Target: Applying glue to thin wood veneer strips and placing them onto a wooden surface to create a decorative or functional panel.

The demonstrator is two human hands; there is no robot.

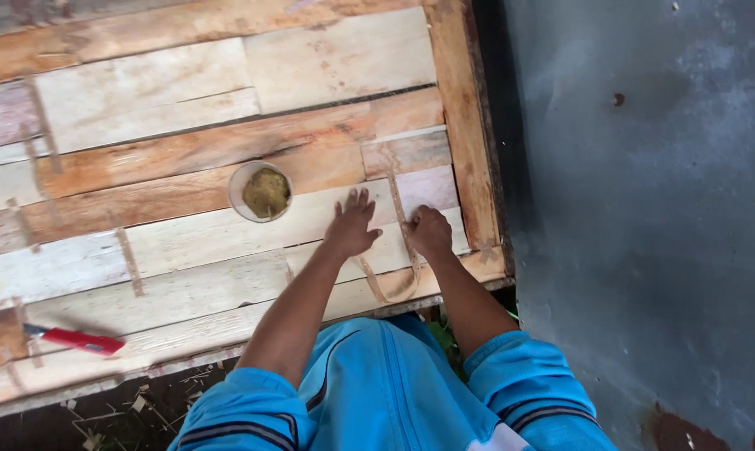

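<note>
Head view looks straight down on our two bare hands at work on a wooden panel (185, 242) made of pale and reddish planks. Starting at the far left, we see a red utility knife (75, 340) lying near the panel's lower edge, well apart from our hands. Further right, a small round container (260, 191) holding an olive-brown paste sits on the planks, just beside our left fingertips but not touching them. Our left hand (351, 227) lies flat on the wood, fingers spread wide open and holding nothing, only pressing on the plank. Next comes a thin wooden strip (394, 196), which runs up the panel between our hands and curls into a loop (392, 290) near the lower edge. Our right hand (429, 231) is curled closed over this strip, knuckles up, pressing it against the planks. At the far right, the panel's reddish frame board (465, 125) meets a grey wall (645, 209). Our blue sleeves (528, 384) fill the bottom.
</note>
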